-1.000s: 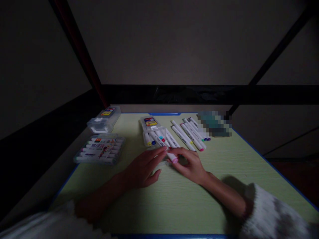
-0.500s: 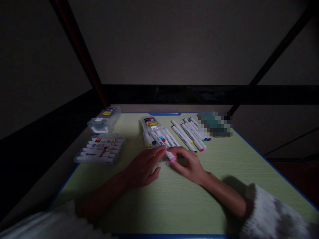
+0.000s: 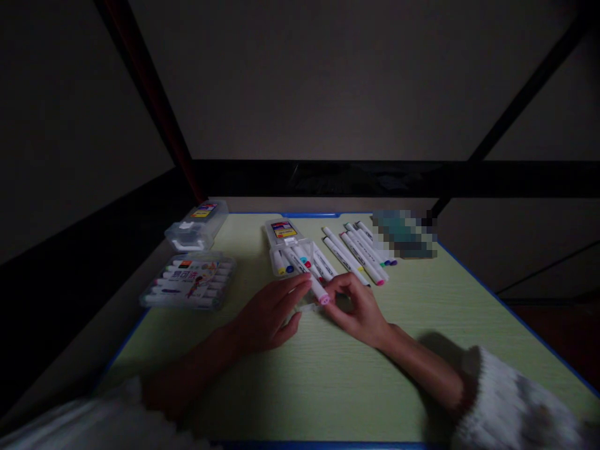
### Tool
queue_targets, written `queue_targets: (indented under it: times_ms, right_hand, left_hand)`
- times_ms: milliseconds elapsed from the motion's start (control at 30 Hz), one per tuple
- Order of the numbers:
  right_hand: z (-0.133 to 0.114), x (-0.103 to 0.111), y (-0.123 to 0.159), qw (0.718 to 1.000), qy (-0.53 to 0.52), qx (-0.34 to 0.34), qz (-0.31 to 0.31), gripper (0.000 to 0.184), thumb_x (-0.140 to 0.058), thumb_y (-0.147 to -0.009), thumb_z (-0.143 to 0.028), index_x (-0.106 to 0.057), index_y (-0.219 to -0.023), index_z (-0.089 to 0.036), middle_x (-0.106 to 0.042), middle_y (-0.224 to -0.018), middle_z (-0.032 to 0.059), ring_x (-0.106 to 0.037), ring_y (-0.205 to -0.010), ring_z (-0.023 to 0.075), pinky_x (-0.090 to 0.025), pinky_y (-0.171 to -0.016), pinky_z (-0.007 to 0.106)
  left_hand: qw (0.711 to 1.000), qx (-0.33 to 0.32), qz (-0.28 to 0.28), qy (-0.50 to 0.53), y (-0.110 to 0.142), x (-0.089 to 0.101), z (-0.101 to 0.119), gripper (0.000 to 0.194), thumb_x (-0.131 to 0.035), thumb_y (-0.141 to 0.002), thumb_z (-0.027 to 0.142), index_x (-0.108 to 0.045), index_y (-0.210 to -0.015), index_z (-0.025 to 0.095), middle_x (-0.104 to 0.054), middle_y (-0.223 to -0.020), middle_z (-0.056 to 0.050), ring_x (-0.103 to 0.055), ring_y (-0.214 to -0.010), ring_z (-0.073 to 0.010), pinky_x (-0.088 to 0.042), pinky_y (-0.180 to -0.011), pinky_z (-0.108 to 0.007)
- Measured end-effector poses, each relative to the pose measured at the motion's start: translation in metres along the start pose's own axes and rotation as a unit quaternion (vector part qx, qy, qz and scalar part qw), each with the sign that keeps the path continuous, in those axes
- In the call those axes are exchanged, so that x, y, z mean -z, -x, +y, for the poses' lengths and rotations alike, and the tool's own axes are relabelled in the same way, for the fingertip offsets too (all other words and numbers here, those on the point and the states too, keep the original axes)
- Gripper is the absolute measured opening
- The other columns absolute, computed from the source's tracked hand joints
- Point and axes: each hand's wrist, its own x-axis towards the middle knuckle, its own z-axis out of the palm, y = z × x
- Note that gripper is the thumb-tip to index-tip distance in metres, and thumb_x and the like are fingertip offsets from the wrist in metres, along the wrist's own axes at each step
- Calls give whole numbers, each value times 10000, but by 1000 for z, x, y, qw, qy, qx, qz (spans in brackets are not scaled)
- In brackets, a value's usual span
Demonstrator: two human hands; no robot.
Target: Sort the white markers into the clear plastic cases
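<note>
A white marker with a pink end (image 3: 319,289) slants over the open clear plastic case (image 3: 285,236), its pink end pointing towards me. My right hand (image 3: 356,312) pinches the marker near that end between thumb and index finger. The outstretched fingertips of my left hand (image 3: 269,315) are at the marker's left side, with the thumb held apart below them; whether they touch it or the case edge is hard to see. Several white markers with yellow, blue, light blue and red ends lie in the case's front part. Part of the case is hidden by my hands.
Several loose white markers (image 3: 359,253) lie in a row right of the case. Beyond them is a blurred-out flat object (image 3: 404,234). At the left of the green table (image 3: 337,387) are a closed case of markers (image 3: 190,281) and a clear case (image 3: 197,226) behind it.
The pink-ended marker shifts slightly between my fingers, and more of its barrel shows now. My right index finger and thumb have moved a little along its end. My left hand barely moves.
</note>
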Motion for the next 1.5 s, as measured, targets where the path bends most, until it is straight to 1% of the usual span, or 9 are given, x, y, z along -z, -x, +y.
queue_targets:
  times_ms: [167,267,467,667,833,967,1067,1300,1500]
  right_hand:
    - [-1,2,-1,1000,22,8,-9,102,-539,-802,-189,-446,-769,-213,-549,-621,-27,-539,-548,105,-451,-514,213]
    - [0,2,-2,999,25,15,-20,88,-533,-813,-194,-462,-763,-212,-561,-641,-21,-544,-567,105,-455,-530,213]
    - [0,0,-2,999,15,19,-37,82,-534,-820,-164,-475,-783,-207,-534,-654,-31,-515,-573,90,-446,-548,201]
    - [-1,1,-3,999,6,14,-48,59,-534,-824,-151,-499,-828,-199,-515,-643,-37,-500,-565,87,-437,-550,196]
    - [1,1,-2,997,9,-4,-73,77,-518,-839,-154,-520,-910,-183,-537,-694,-17,-506,-597,90,-430,-566,196]
    - [1,1,-3,996,6,-4,-84,92,-499,-850,-151,-523,-933,-180,-565,-782,14,-508,-633,98,-430,-587,207]
    - [1,1,-5,996,2,0,-91,101,-489,-853,-142,-522,-939,-182,-572,-842,34,-501,-653,107,-428,-600,222]
    - [-1,2,-7,996,3,11,-92,138,-485,-849,-124,-521,-967,-185,-575,-878,49,-511,-721,128,-440,-666,253]
    - [2,1,-5,995,15,-1,-96,92,-484,-849,-148,-514,-922,-195,-589,-868,50,-551,-819,162,-443,-745,295]
  left_hand:
    - [1000,7,3,-1,1,-1,-1,625,-444,-816,98,-187,-1383,159,-471,-1290,-161,-457,-1199,-235,-457,-946,-371]
    - [1000,5,12,-3,1,-1,-1,610,-451,-807,86,-214,-1367,145,-470,-1287,-170,-451,-1203,-231,-453,-951,-362]
    - [1000,12,10,-12,1,-2,-3,551,-455,-815,92,-269,-1332,137,-472,-1279,-178,-452,-1202,-229,-454,-948,-362]
    - [1000,22,14,-10,1,-2,-3,536,-451,-817,87,-279,-1322,140,-466,-1282,-175,-447,-1203,-231,-453,-950,-377]
    - [999,38,9,-5,1,-4,-5,514,-449,-817,95,-299,-1307,132,-463,-1283,-171,-440,-1205,-228,-434,-971,-378]
    - [999,44,8,-7,2,-5,-6,479,-453,-830,114,-322,-1290,118,-460,-1278,-179,-435,-1206,-227,-422,-985,-369]
    - [999,48,8,-3,2,-5,-7,474,-437,-842,126,-312,-1299,130,-450,-1286,-171,-429,-1211,-225,-424,-985,-374]
    - [998,60,-4,4,1,-4,-7,517,-437,-846,126,-264,-1332,157,-431,-1308,-159,-415,-1225,-230,-418,-993,-394]
    - [998,57,-1,10,2,-5,-8,510,-437,-844,123,-273,-1327,137,-423,-1311,-168,-401,-1235,-228,-405,-1005,-385]
